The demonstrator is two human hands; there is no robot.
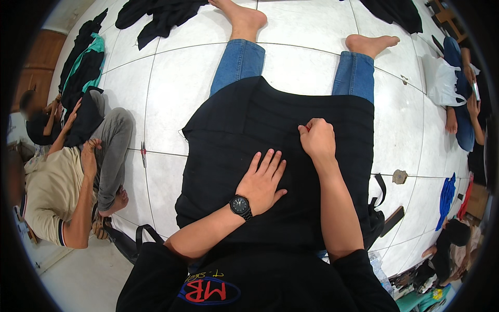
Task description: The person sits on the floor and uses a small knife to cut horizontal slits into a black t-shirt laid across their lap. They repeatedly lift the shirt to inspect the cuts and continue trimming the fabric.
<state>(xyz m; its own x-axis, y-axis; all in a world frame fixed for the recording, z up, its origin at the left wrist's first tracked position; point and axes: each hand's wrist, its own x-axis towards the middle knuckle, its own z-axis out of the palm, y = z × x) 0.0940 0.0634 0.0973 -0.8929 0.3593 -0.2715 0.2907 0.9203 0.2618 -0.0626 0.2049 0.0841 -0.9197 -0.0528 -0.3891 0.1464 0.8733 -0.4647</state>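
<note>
A large piece of black fabric [275, 213] is spread over my legs and lap, with creased lines across its upper part. My left hand [262, 179], a black watch on its wrist, lies flat on the cloth with the fingers spread. Above and right of it, my right hand [315, 136] is closed in a pinch on or just over the fabric; whatever its fingertips hold is too small or hidden to make out. My bare feet and jeans show beyond the fabric's far edge.
Seated people flank me: one in beige [52, 192] at left, others [460, 99] at right. Small snips [143, 153], black garments [156, 15], a white bag [436, 78], a round object [399, 177], blue cloth [446, 197] and black straps [379, 190] lie on the tiled floor [166, 104].
</note>
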